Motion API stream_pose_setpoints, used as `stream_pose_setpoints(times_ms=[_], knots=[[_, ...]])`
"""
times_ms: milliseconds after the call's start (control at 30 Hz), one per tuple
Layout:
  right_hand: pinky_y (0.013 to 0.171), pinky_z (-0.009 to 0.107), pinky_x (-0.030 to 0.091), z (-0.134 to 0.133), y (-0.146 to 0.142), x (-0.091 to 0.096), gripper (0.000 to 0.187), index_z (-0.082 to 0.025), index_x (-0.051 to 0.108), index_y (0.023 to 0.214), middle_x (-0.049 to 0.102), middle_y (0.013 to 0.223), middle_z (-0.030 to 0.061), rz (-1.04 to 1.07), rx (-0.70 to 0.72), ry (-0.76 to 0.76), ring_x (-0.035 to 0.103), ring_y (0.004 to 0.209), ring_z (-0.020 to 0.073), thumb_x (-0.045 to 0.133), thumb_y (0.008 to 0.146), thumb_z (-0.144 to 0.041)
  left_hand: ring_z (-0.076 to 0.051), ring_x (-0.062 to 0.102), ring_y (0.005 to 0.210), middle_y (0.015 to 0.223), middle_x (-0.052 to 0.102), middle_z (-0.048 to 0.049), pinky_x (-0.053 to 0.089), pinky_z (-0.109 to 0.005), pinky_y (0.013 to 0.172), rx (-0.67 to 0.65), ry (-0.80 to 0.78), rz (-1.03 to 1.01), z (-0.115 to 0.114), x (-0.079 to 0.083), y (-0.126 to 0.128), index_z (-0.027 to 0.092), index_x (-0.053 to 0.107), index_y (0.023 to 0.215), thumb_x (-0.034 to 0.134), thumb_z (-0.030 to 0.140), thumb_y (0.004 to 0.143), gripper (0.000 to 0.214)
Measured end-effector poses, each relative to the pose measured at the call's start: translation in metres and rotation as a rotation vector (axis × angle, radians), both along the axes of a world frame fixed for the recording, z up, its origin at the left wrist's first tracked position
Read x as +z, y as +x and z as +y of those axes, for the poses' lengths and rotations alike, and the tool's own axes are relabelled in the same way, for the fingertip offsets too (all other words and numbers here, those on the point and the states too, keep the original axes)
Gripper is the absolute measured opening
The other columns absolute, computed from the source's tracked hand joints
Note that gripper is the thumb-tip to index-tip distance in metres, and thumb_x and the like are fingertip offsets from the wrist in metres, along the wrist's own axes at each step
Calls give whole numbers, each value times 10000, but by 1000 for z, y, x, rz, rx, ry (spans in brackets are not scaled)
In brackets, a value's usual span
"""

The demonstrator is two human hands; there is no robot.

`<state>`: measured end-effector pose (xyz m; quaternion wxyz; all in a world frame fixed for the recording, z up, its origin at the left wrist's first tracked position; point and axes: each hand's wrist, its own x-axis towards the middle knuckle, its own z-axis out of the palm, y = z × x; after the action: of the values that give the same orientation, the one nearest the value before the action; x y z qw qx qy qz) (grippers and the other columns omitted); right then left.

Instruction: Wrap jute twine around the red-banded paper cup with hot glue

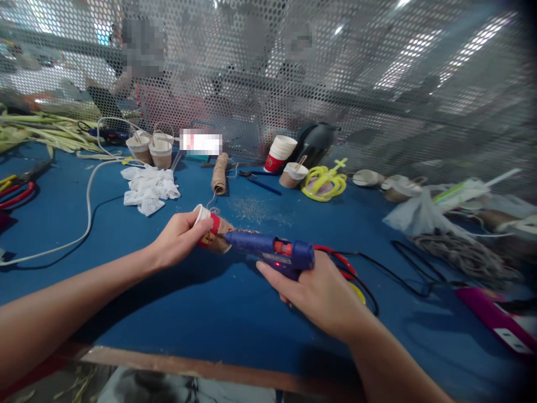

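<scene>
My left hand (178, 239) is closed round a small paper cup (210, 229), red and white, partly wrapped in brown twine and held on its side over the blue table (126, 268). My right hand (319, 291) grips a blue glue gun (272, 251) whose nozzle touches the wrapped part of the cup. A strand of twine runs from the cup up to a twine spool (219, 172) lying further back.
Twine-wrapped cups (151, 148), a stack of red-and-white cups (279, 152), white scraps (149, 187), a yellow plastic piece (324, 182), pliers (17, 190), cables and plastic bags (423, 215) lie around. A perforated metal screen (377, 84) stands behind; people sit beyond it.
</scene>
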<state>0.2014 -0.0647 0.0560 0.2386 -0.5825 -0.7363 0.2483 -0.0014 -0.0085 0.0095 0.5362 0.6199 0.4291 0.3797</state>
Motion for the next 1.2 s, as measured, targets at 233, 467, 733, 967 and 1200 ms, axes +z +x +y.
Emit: stream_pose_setpoints(times_ms=[233,467,733,967,1200], knots=[[376,227,374,0,0,5,181,-178,597,677,486,349,-59,42,-23,-70,467,326,112,542,743,-338,-223,608,843,889,679,-75,473,-294,743,-35,127,70,0,-5,-4,95,623,985,415,420,818,420],[368,214,397,0,1,7,209,-179,546,604,470,351,-60,132,-46,-113,457,317,98,553,727,-348,-191,597,731,775,665,-60,469,-258,638,-25,263,149,0,-6,-7,88,639,897,417,412,812,402],[383,209,407,2,3,8,316,-198,448,474,463,353,-48,141,-31,-109,460,325,89,542,737,-345,-164,556,677,728,625,-57,450,-250,619,-71,343,180,-1,-5,-9,87,629,843,389,373,832,373],[385,213,401,3,4,6,272,-191,478,516,478,368,-45,146,-26,-80,476,339,95,549,735,-336,-117,471,601,664,540,-26,391,-210,549,-101,415,236,-3,-4,-9,95,599,752,367,329,841,341],[378,205,397,8,7,3,318,-181,472,491,487,370,-30,150,-19,-94,474,335,85,537,748,-358,-114,448,590,648,522,-24,374,-212,554,-115,438,239,-3,-2,-8,95,586,717,365,335,835,347]])
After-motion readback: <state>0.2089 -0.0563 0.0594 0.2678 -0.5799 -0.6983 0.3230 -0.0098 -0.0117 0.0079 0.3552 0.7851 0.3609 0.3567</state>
